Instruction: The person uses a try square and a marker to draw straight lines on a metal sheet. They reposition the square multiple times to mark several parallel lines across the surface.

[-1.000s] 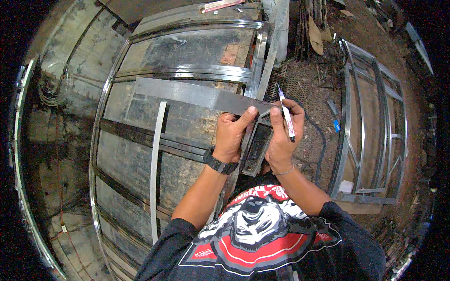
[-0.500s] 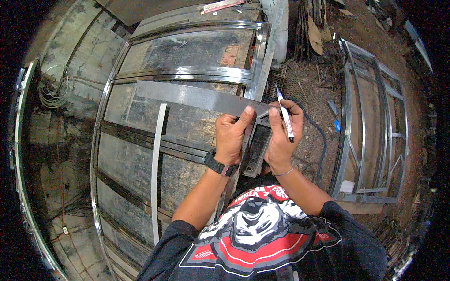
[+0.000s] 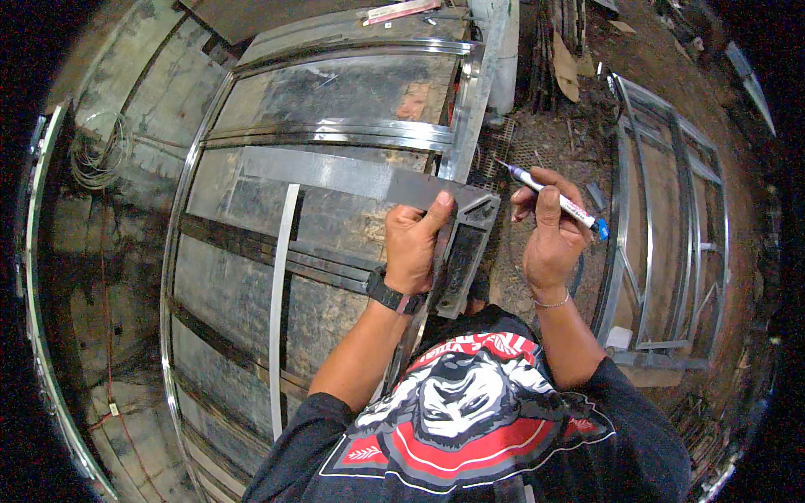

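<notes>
My left hand point(image 3: 412, 239) is closed on a try square point(image 3: 464, 256) with a dark cast handle, its thumb pressing on top. A wide flat grey metal strip point(image 3: 323, 172) runs leftward from the handle over the metal frame; where it ends under the square I cannot tell. Off to the right, apart from the square, my right hand point(image 3: 553, 243) pinches a white marker point(image 3: 549, 193) between thumb and fingers. The marker's purple tip points up and left, its dark end down and right.
The shiny metal frame point(image 3: 327, 134) lies over a worn board point(image 3: 335, 92). A narrow metal bar point(image 3: 283, 310) crosses it left of my left arm. Another metal frame point(image 3: 646, 180) lies on the ground at right. Coiled wire point(image 3: 102, 151) hangs at far left.
My right hand has moved right, off the square's handle, carrying the marker, which now lies more slanted. My left hand and the square have stayed in place.
</notes>
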The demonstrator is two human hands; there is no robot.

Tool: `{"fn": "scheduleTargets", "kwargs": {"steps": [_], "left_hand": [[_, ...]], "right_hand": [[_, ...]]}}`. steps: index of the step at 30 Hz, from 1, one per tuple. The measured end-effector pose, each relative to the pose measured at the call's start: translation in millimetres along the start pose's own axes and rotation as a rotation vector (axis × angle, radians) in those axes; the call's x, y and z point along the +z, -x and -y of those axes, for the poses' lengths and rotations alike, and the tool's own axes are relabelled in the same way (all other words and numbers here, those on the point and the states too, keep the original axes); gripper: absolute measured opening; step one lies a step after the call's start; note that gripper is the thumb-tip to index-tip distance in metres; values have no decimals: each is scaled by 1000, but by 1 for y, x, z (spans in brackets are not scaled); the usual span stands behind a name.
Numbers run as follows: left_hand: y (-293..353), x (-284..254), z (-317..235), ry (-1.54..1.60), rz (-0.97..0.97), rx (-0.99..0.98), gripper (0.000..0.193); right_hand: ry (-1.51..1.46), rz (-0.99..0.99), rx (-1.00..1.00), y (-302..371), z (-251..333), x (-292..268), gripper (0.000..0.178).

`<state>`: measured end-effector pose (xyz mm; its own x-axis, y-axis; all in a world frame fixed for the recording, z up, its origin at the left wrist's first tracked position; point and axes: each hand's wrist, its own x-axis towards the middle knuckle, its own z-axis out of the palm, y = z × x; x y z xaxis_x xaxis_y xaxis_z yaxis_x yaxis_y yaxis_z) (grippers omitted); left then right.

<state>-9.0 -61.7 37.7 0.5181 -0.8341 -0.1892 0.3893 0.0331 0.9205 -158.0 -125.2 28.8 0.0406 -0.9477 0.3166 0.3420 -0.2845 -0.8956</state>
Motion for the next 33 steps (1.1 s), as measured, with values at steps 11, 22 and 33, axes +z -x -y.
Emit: {"fn": "scheduleTargets", "kwargs": {"steps": [11, 22, 33], "left_hand": [[2, 4, -3, -31, 5, 25, 61], [4, 1, 4, -11, 19, 40, 53], [5, -3, 1, -40, 5, 12, 51]], "right_hand": [[42, 118, 41, -1, 12, 20, 27], [145, 280, 144, -14, 14, 15, 19], [109, 249, 177, -13, 18, 11, 19]]}}
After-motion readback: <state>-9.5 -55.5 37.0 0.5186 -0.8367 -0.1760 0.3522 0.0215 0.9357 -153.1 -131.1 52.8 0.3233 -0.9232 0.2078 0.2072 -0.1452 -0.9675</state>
